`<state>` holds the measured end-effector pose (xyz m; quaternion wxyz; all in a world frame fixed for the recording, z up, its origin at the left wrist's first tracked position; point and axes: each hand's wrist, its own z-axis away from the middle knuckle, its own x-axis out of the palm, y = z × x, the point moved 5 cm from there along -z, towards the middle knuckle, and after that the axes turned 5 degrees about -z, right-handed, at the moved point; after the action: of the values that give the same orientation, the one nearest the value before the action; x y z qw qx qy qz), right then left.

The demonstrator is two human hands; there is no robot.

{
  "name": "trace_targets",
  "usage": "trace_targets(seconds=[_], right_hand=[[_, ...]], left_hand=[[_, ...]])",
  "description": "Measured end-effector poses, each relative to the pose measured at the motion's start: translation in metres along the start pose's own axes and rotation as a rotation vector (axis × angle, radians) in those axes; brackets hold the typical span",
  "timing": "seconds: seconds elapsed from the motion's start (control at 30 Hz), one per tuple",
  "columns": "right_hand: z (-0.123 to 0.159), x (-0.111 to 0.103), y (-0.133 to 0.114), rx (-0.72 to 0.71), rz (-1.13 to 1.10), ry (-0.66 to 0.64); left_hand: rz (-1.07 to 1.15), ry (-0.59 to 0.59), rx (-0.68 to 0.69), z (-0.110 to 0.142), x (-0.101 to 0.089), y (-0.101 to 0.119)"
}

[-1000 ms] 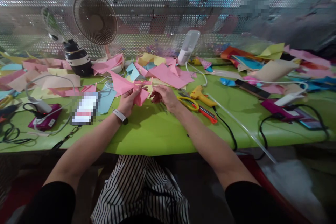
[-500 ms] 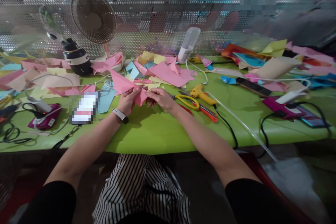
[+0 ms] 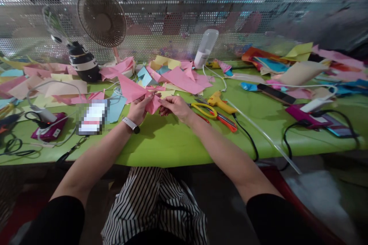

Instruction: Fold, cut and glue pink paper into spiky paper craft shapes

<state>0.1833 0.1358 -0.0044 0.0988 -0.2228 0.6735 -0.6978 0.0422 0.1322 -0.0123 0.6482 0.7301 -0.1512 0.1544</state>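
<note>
A folded sheet of pink paper (image 3: 130,89) is held above the green table, its pointed flap sticking out up and to the left. My left hand (image 3: 138,108) is closed round the paper's middle, the thumb lying on top. At the paper's right edge, my right hand (image 3: 176,108) pinches it between thumb and fingertips. Part of the paper is hidden behind the fingers. Just right of my right hand lie yellow-handled scissors or pliers (image 3: 204,109), an orange-red handled tool (image 3: 225,121) and a yellow glue gun (image 3: 220,102).
Loose coloured paper (image 3: 184,78) covers the back of the green table (image 3: 172,145). A fan (image 3: 102,19), a black bottle (image 3: 83,63) and a phone (image 3: 93,116) stand or lie at left. Purple power strips (image 3: 53,128) with cables flank both sides. A clear rod (image 3: 267,139) overhangs the front edge.
Both hands stay on the pink paper with almost the same grip. The paper's lower part between them has shifted slightly, and the whole view has moved a little.
</note>
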Motion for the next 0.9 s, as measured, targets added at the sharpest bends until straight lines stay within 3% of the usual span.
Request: trace_targets(seconds=[0.3, 0.63, 0.9], right_hand=[[0.000, 0.010, 0.012, 0.107, 0.000, -0.069], [0.000, 0.010, 0.017, 0.190, -0.007, -0.078], [0.000, 0.013, 0.015, 0.128, 0.012, -0.082]], left_hand=[[0.001, -0.066, 0.017, 0.004, 0.007, 0.002], [-0.022, -0.034, -0.022, 0.004, 0.006, 0.003], [-0.023, 0.006, -0.032, 0.003, 0.004, 0.002]])
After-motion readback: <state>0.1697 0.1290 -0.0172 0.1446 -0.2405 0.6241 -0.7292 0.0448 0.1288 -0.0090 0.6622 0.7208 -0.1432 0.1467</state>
